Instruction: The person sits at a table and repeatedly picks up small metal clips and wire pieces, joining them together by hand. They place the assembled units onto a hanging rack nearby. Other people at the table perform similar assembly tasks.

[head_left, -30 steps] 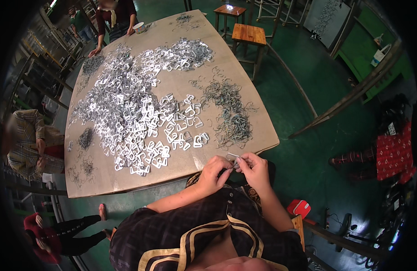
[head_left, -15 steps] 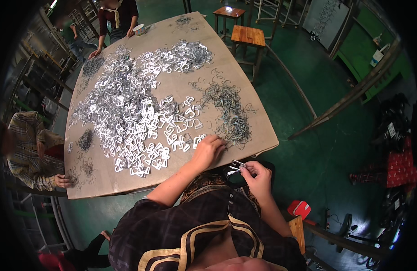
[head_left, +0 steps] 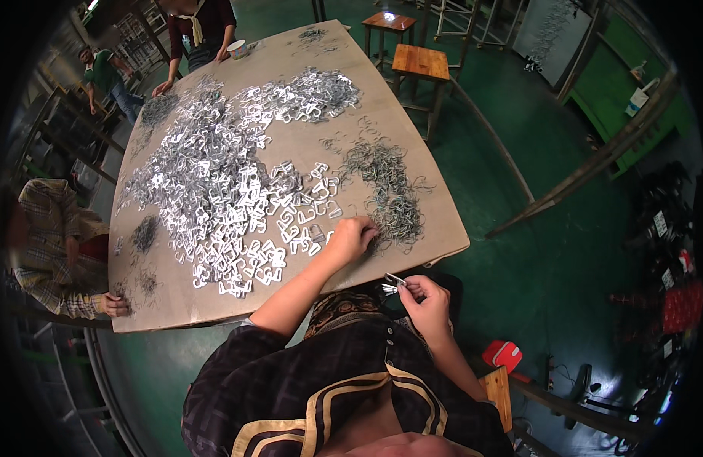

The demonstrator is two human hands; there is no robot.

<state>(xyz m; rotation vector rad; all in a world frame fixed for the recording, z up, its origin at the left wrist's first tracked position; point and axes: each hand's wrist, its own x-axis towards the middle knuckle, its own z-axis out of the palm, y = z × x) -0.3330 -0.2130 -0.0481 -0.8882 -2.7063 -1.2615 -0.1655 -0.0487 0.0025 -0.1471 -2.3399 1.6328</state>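
Observation:
My left hand point(head_left: 353, 239) rests at the near edge of a pile of thin, curved, dark wire loops point(head_left: 397, 206). Its fingers are drawn together at the pile, and whatever they pinch is too small to make out. Just off the table's near edge, my right hand point(head_left: 427, 300) is closed on several small white metal clips point(head_left: 392, 286), which stick out past its fingertips to the left. Left of my left hand lie loose bent white clips point(head_left: 298, 238), part of a large heap point(head_left: 214, 183) that spreads over the tabletop point(head_left: 382, 107).
Across the table a person in dark red point(head_left: 203, 34) stands near a white cup point(head_left: 237, 49). Another person's plaid sleeve point(head_left: 50, 251) reaches the left edge. Wooden stools point(head_left: 421, 62) stand beyond the right side. A red-and-white object point(head_left: 502, 356) lies low at my right.
My left hand has shifted slightly up, closer against the wire pile. My right hand has moved a little left and down, still holding the clips. A person in green at the far left has turned.

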